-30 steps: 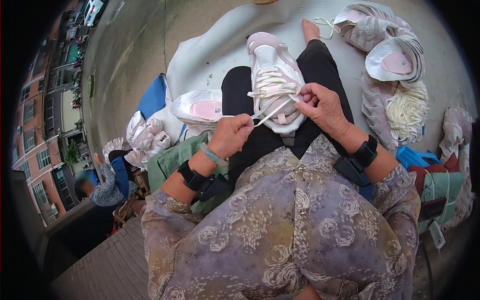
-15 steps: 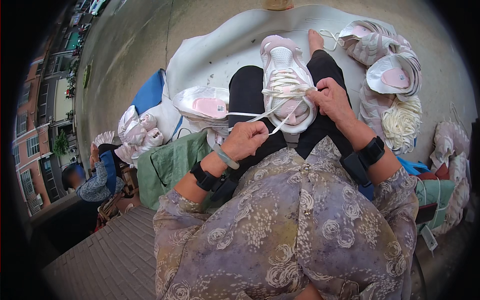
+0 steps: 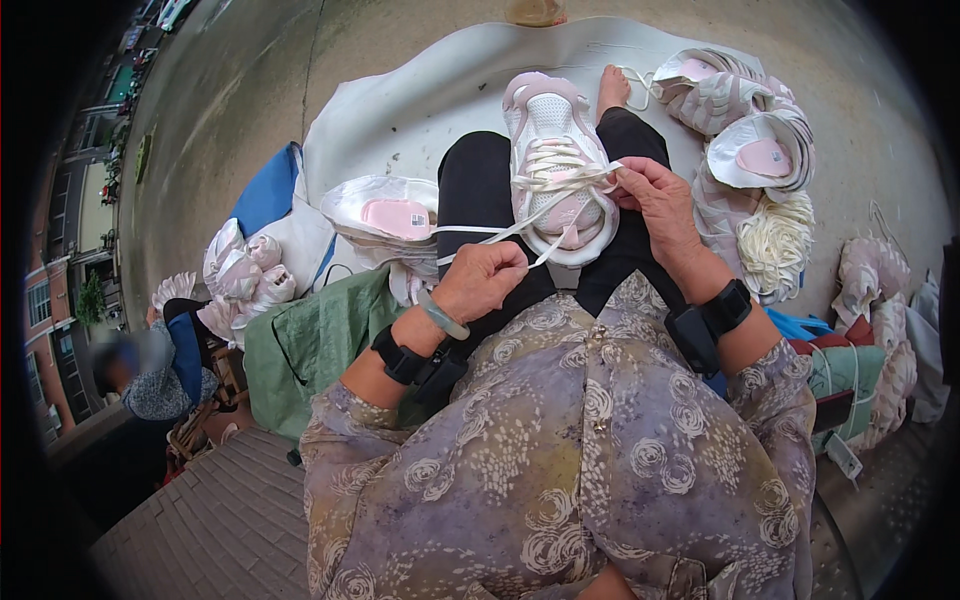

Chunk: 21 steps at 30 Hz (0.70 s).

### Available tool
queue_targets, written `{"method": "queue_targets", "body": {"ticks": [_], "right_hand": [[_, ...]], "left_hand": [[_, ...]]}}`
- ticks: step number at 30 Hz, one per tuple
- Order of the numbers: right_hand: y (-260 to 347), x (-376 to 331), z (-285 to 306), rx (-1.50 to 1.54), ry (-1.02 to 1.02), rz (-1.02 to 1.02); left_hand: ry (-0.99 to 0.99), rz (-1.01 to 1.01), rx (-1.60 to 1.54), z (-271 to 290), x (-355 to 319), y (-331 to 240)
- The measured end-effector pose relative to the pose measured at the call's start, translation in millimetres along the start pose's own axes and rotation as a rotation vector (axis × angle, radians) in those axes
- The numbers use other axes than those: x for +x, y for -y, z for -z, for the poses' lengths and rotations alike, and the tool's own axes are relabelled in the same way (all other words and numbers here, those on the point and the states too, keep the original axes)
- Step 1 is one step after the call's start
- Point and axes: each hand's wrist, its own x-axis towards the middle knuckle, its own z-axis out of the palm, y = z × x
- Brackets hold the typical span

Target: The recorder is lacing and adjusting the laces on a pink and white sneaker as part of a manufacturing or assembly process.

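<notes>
A white and pink sneaker (image 3: 546,108) rests between my black-trousered thighs, its toe pointing away from me. White shoelace (image 3: 548,160) crosses its tongue in several rows. My left hand (image 3: 478,282), with a pale bangle at the wrist, is closed in a pinch on a lace strand left of the heel opening. On the shoe's right side, my right hand (image 3: 658,208) pinches another part of the lace between thumb and fingertips, drawn out from the shoe. Loose lace strands run leftward across my left thigh, above my left hand.
A stack of pink-insoled shoe uppers (image 3: 392,214) lies left of my thigh, beside a green bag (image 3: 310,345). More uppers (image 3: 762,150) and a bundle of white laces (image 3: 775,245) lie at right on a white sheet (image 3: 380,130). Another person (image 3: 165,385) sits at far left.
My right hand has moved slightly outward and toward the toe, and the lace it pinches now shows between its fingertips and the shoe. My left hand keeps its pinch. The whole view has shifted slightly.
</notes>
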Motion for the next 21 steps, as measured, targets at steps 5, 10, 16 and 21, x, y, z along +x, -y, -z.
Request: {"method": "queue_targets", "body": {"ticks": [5, 10, 16, 21], "right_hand": [[6.3, 3.2, 10.2, 0.029, 0.162, -0.077], [9.7, 8.0, 12.0, -0.052, 0.224, -0.138], [11.6, 4.1, 9.3, -0.098, 0.269, -0.141], [8.9, 4.9, 13.9, -0.108, 0.240, -0.118]], "left_hand": [[-0.069, -0.079, 0.025, -1.3, -0.5, 5.5], [-0.101, -0.130, 0.111, 2.7, -5.4, 7.0], [-0.039, -0.014, 0.133, 17.1, -30.5, 26.7], [-0.040, 0.039, 0.020, 16.2, -38.0, 18.3]]}}
